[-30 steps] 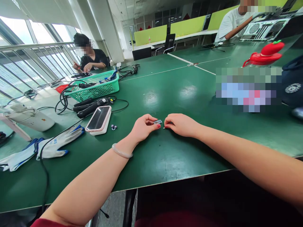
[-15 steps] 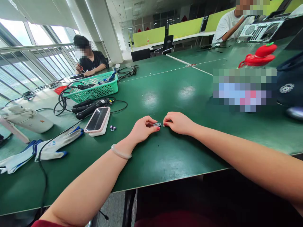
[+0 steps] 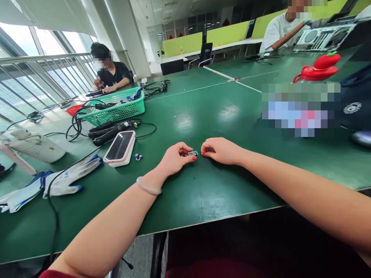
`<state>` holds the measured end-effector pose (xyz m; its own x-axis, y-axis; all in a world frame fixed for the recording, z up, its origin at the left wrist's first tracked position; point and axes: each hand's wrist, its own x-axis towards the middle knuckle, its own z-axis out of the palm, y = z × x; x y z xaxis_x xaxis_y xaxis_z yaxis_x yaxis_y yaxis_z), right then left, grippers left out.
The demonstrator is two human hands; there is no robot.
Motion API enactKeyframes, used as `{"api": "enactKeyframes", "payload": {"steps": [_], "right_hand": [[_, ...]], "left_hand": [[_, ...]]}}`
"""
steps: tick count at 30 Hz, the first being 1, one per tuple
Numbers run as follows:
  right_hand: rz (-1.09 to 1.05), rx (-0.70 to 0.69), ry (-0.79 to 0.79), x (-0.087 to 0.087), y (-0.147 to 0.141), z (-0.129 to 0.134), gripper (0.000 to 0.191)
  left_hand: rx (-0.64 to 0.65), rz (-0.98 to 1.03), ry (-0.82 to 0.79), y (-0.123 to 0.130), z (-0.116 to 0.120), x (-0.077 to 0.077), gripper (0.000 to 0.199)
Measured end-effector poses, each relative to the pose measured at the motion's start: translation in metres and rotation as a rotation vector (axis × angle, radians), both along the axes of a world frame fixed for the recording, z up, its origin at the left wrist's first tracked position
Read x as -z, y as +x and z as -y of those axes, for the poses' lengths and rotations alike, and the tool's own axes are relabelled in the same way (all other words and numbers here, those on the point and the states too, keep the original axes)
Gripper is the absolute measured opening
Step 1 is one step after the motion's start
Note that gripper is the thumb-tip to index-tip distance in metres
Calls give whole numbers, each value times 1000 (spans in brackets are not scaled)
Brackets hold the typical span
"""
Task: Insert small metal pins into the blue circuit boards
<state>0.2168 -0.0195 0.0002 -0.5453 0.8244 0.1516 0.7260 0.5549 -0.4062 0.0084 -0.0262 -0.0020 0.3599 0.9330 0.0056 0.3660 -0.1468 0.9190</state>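
Observation:
Between the thumb and fingers of my left hand (image 3: 175,159) is a small flat piece that looks like a circuit board (image 3: 192,153), its outer end showing. Just to the right, my right hand (image 3: 218,150) is closed in a pinch, fingertips a short gap from the board's end; whatever those fingers hold is hidden or too small to name. Both hands are low over the green table (image 3: 208,185). Left of my left hand lies a small dark, shiny piece with round lobes (image 3: 138,156), beside a phone (image 3: 119,146) that rests on a white box.
White-and-blue gloves (image 3: 69,177) and a black cable lie at the left. Behind the phone are black handheld tools (image 3: 107,133) and a green basket (image 3: 118,112) of cables. A red-lidded bottle (image 3: 319,73) and a dark bag (image 3: 356,100) stand at right. Two people sit across the table.
My right hand has shifted very slightly to the right, and the tiny bit seen at its fingertips no longer shows. My left hand stays with the board. The far-right person's hand has moved.

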Motion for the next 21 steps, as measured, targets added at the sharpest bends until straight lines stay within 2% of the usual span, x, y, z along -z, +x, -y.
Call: {"api": "enactKeyframes", "payload": {"steps": [2,5,14,19,21], "right_hand": [[10,44,0,-1,3,-2,13],[55,125,11,-3,5,-4,9],[154,69,78,0,2,-1,16],[10,162,172,-4,-5,6,17],[-61,154,195,-7,-10,11,17]], "left_hand": [[1,-7,4,-1,0,1,31],[4,-17,5,-1,0,2,32],[-11,-29,24,0,0,0,30],[-25,-85,40,1,2,1,32],[-31,-115,54,1,3,1,33]]}}
